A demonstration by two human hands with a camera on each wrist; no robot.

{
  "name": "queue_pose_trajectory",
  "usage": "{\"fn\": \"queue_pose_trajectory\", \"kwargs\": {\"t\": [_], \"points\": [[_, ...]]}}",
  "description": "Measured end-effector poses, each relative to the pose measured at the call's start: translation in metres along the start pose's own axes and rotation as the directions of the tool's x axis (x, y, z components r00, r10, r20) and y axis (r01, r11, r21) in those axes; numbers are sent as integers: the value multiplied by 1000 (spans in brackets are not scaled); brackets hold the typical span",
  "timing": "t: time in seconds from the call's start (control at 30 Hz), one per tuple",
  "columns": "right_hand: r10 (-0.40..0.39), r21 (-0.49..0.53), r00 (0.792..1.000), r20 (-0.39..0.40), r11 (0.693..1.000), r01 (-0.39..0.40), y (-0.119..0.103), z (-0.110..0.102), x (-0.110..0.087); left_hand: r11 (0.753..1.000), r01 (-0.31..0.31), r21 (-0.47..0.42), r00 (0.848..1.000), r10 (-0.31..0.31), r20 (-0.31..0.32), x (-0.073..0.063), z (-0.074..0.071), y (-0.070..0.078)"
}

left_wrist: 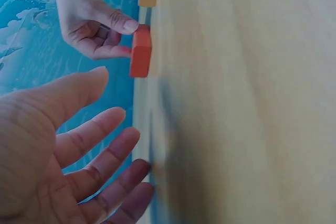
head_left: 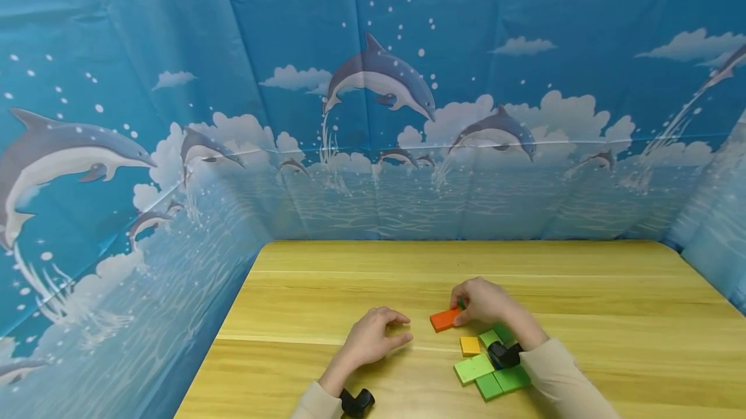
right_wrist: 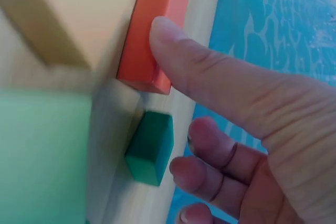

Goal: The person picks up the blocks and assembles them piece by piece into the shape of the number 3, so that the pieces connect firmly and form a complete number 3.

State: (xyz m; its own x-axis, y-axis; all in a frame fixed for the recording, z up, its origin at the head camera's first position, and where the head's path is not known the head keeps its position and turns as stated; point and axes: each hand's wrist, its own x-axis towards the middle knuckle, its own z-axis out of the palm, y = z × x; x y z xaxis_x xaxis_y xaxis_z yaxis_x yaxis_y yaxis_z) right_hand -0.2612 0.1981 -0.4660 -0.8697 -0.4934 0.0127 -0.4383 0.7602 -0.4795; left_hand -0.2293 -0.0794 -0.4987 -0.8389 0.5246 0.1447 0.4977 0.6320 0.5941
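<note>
An orange-red rectangular block (head_left: 443, 320) lies flat on the table. At its right end my right hand (head_left: 485, 302) pinches it; the thumb (right_wrist: 176, 45) presses on one side, and the index finger is hidden behind the block in the right wrist view. Just beside that hand's curled lower fingers stands a small dark green block (right_wrist: 151, 148), apart from the orange-red one. To the left, my left hand (head_left: 375, 336) hovers above the table, fingers spread and relaxed, holding nothing, its palm toward the orange-red block.
Nearer to me sit a yellow block (head_left: 469, 346), a light green block (head_left: 473, 368) and several green blocks (head_left: 513, 379), partly covered by the right wrist's black camera (head_left: 504, 355). A dolphin-print curtain (head_left: 373, 199) rises behind the wooden table (head_left: 326, 289).
</note>
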Motion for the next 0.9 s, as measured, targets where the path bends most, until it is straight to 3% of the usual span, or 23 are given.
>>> {"fn": "queue_pose_trajectory", "kwargs": {"t": [0.37,0.67,0.9], "points": [[79,-7,997,-28,997,-79,-20,13,1,999,22,-38,996,-25,-83,4,9,-7],[85,55,996,-17,995,-84,-26,23,1,979,49,-198,997,-61,-56,7,14,-19],[54,36,998,-24,998,-53,-34,27,4,978,37,-204,997,-50,-58,8,16,-22]]}}
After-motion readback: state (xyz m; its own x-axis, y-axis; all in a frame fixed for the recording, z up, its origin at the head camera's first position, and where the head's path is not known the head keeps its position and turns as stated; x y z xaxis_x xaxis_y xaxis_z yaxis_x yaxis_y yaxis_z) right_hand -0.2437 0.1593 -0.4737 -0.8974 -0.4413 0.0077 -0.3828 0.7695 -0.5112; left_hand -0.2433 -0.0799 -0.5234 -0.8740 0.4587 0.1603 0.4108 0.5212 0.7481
